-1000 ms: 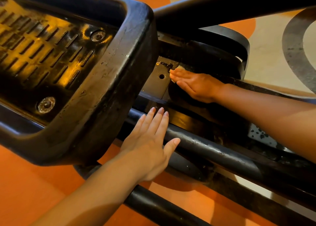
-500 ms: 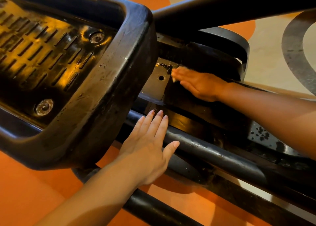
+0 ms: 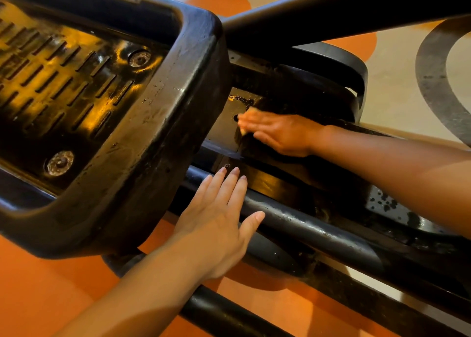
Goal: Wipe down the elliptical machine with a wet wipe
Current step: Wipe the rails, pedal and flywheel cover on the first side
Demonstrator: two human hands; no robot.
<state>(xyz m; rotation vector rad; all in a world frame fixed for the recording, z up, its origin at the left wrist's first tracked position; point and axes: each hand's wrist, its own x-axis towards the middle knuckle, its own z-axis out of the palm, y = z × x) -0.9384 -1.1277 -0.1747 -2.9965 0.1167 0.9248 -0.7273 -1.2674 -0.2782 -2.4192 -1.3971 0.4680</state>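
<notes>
Head view.

- Right hand (image 3: pixel 277 133): fingers straight and together, pressed flat on a wet wipe (image 3: pixel 251 112); only small pale edges of the wipe visible, on the metal plate (image 3: pixel 224 130) low in the frame of the elliptical machine (image 3: pixel 293 224), behind the pedal (image 3: pixel 107 122).
- Left hand (image 3: pixel 216 224): fingers straight, thumb spread, resting flat on a black frame tube (image 3: pixel 318 228); nothing held.

Hazards, as judged:
- Pinch risk: pedal and link arm hanging close over both hands; any pedal swing likely to trap fingers against the frame.
- Snag risk: wipe edge close to the plate hole (image 3: pixel 235 118) and dark grime (image 3: pixel 239 98); possible tearing or smearing.
- Slip risk: glossy, possibly wet tube under the bracing hand.

Markings: no legible brand, label or writing anywhere.
</notes>
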